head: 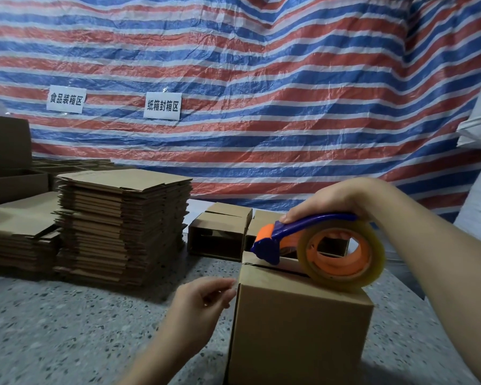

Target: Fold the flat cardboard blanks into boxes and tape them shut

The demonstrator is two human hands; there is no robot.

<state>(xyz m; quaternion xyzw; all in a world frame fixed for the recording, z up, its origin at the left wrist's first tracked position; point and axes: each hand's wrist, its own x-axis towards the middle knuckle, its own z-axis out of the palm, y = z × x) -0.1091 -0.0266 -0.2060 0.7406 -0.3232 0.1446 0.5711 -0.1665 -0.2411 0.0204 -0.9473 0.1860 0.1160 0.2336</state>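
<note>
Nearest: plain brown box (297, 329) upright on speckled counter (67, 323), top flaps meeting at a dark seam. Right hand (336, 201) grips blue-orange tape dispenser (317, 245), fingers wrapped round the handle, clear roll resting on box top. Left hand (203, 298) beside box's left edge, fingers loosely curled, holding nothing. Stack of flat blanks (122, 223) left; open boxes (220, 234) behind. Bare counter at front left.
</note>
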